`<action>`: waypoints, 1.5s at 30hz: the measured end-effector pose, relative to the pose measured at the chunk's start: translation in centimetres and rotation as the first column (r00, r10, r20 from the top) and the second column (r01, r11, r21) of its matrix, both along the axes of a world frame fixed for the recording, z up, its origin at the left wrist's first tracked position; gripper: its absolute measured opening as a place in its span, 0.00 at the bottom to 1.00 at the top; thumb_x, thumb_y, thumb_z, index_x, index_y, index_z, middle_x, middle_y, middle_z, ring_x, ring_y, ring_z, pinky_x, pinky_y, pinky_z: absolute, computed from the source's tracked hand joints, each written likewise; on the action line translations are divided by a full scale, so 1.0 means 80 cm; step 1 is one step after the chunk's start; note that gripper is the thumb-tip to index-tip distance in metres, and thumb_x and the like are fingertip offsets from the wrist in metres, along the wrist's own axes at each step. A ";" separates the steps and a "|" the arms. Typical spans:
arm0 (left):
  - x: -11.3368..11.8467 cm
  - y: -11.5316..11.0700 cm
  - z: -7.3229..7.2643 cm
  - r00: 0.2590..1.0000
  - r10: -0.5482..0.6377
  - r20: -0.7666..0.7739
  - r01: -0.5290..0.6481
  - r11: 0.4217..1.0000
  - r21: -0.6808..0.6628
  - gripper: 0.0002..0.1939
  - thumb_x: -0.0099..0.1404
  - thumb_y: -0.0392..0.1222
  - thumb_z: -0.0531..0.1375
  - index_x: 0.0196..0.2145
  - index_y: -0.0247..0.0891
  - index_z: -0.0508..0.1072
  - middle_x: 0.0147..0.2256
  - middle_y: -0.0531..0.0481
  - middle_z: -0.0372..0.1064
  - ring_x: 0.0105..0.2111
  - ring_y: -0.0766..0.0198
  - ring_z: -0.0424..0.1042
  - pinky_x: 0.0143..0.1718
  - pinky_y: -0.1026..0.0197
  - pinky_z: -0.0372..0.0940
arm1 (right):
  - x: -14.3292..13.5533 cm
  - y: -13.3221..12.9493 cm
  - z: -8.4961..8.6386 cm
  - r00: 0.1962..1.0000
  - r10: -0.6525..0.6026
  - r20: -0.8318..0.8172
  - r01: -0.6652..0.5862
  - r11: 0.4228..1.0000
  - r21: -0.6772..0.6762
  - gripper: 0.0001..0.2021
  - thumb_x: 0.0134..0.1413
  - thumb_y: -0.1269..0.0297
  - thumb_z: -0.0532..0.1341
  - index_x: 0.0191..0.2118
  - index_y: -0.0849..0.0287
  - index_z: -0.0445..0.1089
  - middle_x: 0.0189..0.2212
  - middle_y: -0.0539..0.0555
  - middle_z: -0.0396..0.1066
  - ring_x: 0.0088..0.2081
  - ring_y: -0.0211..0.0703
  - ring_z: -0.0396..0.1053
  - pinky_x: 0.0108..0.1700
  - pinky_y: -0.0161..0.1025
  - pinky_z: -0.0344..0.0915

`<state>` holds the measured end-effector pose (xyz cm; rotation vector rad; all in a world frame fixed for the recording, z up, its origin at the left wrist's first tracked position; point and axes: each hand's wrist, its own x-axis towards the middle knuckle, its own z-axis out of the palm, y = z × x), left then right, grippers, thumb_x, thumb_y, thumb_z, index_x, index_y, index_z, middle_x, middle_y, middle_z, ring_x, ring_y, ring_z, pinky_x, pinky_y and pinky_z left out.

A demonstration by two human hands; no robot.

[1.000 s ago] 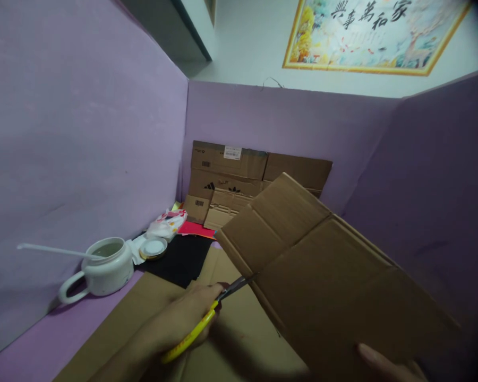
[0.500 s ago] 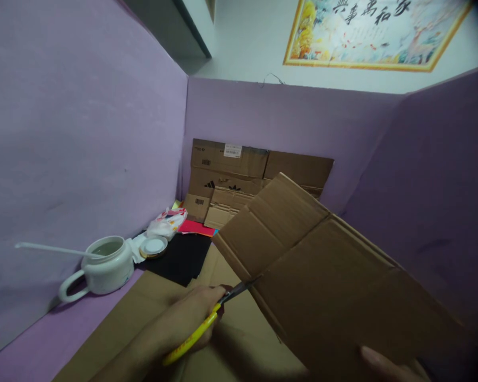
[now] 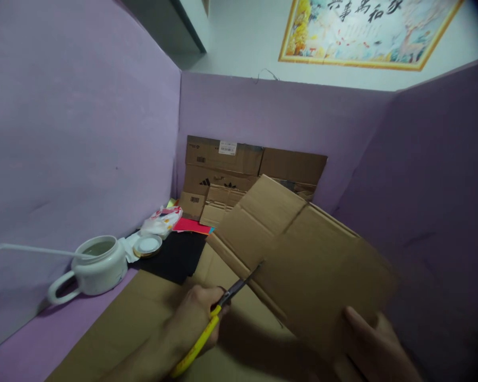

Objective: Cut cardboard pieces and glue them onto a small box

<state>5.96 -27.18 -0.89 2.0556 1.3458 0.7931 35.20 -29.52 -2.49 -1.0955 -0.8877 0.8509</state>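
Two hands are at work: the left hand's (image 3: 201, 313) fingers are clamped round the scissors (image 3: 195, 347); the right hand's (image 3: 378, 345) thumb lies on the card (image 3: 302, 265), its other fingers partly hidden. The card tilts above the sheet (image 3: 119, 318), its near-left edge at the blades. Should the right hand's hold slacken, the card could twist, sending the blades off the crease. A pot (image 3: 99, 276) stands left.

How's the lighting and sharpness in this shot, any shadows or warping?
Head view: dim overall, with the right wall fading almost to black at the edge; a dark, soft-edged shadow on the cardboard underneath; the right hand looks slightly soft; the wall picture is brighter, its slant possibly wide-angle distortion.
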 end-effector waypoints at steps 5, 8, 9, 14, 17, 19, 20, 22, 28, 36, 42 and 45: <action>0.004 0.007 -0.013 0.991 0.079 -0.103 -0.075 0.996 0.041 0.06 0.57 0.37 0.54 0.24 0.36 0.67 0.17 0.57 0.54 0.18 0.69 0.57 0.21 0.66 0.46 | -0.021 0.026 -0.005 0.983 -0.067 -0.171 0.048 0.992 -0.114 0.35 0.33 0.59 0.72 0.52 0.59 0.64 0.30 0.53 0.78 0.31 0.50 0.76 0.31 0.39 0.73; 0.004 0.010 -0.019 0.989 0.082 -0.126 -0.077 0.996 0.044 0.07 0.59 0.39 0.52 0.29 0.37 0.69 0.17 0.56 0.57 0.18 0.68 0.58 0.21 0.66 0.48 | -0.017 0.024 -0.011 0.982 -0.097 -0.160 0.078 0.990 -0.122 0.37 0.30 0.61 0.74 0.52 0.60 0.64 0.28 0.53 0.78 0.29 0.49 0.76 0.29 0.38 0.73; 0.005 0.009 -0.020 0.990 0.067 -0.123 -0.063 0.997 0.035 0.08 0.60 0.39 0.52 0.33 0.37 0.69 0.19 0.56 0.61 0.19 0.67 0.60 0.22 0.66 0.50 | -0.015 0.022 -0.012 0.983 -0.095 -0.154 0.080 0.992 -0.102 0.39 0.29 0.62 0.74 0.53 0.61 0.64 0.28 0.54 0.78 0.29 0.50 0.76 0.29 0.38 0.73; 0.009 0.001 -0.009 0.989 0.045 -0.144 -0.048 0.999 -0.014 0.12 0.61 0.39 0.50 0.41 0.40 0.68 0.25 0.52 0.71 0.26 0.62 0.70 0.27 0.65 0.56 | -0.015 0.014 -0.013 0.987 -0.004 -0.160 -0.007 0.997 -0.071 0.45 0.24 0.61 0.75 0.56 0.61 0.62 0.31 0.58 0.79 0.33 0.58 0.76 0.32 0.45 0.73; 0.012 -0.003 -0.002 0.978 0.062 -0.198 -0.051 0.997 0.061 0.09 0.62 0.42 0.50 0.35 0.40 0.69 0.22 0.53 0.68 0.23 0.63 0.68 0.25 0.64 0.54 | -0.021 0.012 -0.009 0.976 0.062 -0.207 -0.081 0.993 -0.084 0.45 0.25 0.57 0.74 0.56 0.60 0.62 0.31 0.59 0.79 0.34 0.60 0.76 0.35 0.48 0.73; 0.013 -0.005 0.000 0.975 0.075 -0.207 -0.055 0.993 0.100 0.10 0.62 0.43 0.49 0.28 0.40 0.67 0.20 0.53 0.64 0.21 0.64 0.65 0.24 0.64 0.52 | -0.023 0.011 -0.006 0.972 0.092 -0.215 -0.111 0.991 -0.081 0.44 0.25 0.56 0.74 0.55 0.59 0.64 0.31 0.59 0.79 0.34 0.60 0.76 0.36 0.49 0.73; 0.013 -0.006 0.000 0.975 0.082 -0.208 -0.060 0.992 0.108 0.11 0.62 0.43 0.49 0.26 0.40 0.65 0.19 0.54 0.62 0.20 0.65 0.63 0.23 0.64 0.51 | -0.024 0.011 -0.005 0.971 0.099 -0.217 -0.119 0.990 -0.079 0.43 0.25 0.56 0.74 0.54 0.59 0.64 0.31 0.58 0.79 0.33 0.60 0.76 0.36 0.50 0.73; 0.013 -0.008 -0.002 0.974 0.091 -0.208 -0.067 0.990 0.120 0.12 0.62 0.44 0.49 0.23 0.40 0.62 0.18 0.54 0.60 0.20 0.65 0.62 0.23 0.64 0.50 | -0.024 0.011 -0.002 0.969 0.099 -0.227 -0.118 0.990 -0.074 0.42 0.25 0.57 0.74 0.53 0.59 0.65 0.31 0.58 0.79 0.33 0.60 0.76 0.35 0.49 0.73; 0.018 -0.015 -0.008 0.992 0.048 -0.113 -0.039 0.996 0.079 0.15 0.63 0.44 0.48 0.20 0.40 0.56 0.17 0.54 0.55 0.20 0.65 0.58 0.22 0.64 0.48 | -0.015 0.014 0.000 0.969 0.080 -0.233 -0.094 0.994 -0.049 0.38 0.26 0.60 0.74 0.50 0.61 0.68 0.29 0.58 0.79 0.30 0.59 0.76 0.30 0.46 0.74; 0.023 -0.012 0.004 1.000 -0.026 0.008 0.027 0.996 -0.086 0.11 0.65 0.48 0.47 0.30 0.40 0.61 0.24 0.51 0.69 0.24 0.63 0.66 0.25 0.64 0.54 | -0.012 0.012 -0.013 0.982 0.085 -0.169 -0.099 0.992 -0.076 0.41 0.24 0.60 0.75 0.52 0.58 0.67 0.33 0.58 0.79 0.34 0.60 0.76 0.32 0.47 0.73; 0.031 -0.011 0.002 0.983 0.149 -0.109 -0.139 0.985 0.100 0.10 0.59 0.44 0.53 0.22 0.40 0.59 0.19 0.52 0.63 0.20 0.64 0.63 0.23 0.63 0.49 | -0.012 0.008 -0.012 0.968 0.199 -0.150 -0.210 0.976 -0.063 0.34 0.26 0.56 0.73 0.47 0.58 0.71 0.36 0.61 0.78 0.41 0.63 0.74 0.39 0.50 0.72; 0.028 -0.012 0.000 0.986 0.130 -0.106 -0.107 0.974 0.202 0.13 0.56 0.45 0.55 0.19 0.40 0.56 0.17 0.54 0.56 0.18 0.66 0.58 0.21 0.63 0.47 | -0.004 0.011 -0.011 0.962 0.216 -0.165 -0.225 0.973 -0.042 0.33 0.27 0.57 0.73 0.47 0.58 0.70 0.35 0.60 0.78 0.43 0.62 0.73 0.42 0.51 0.71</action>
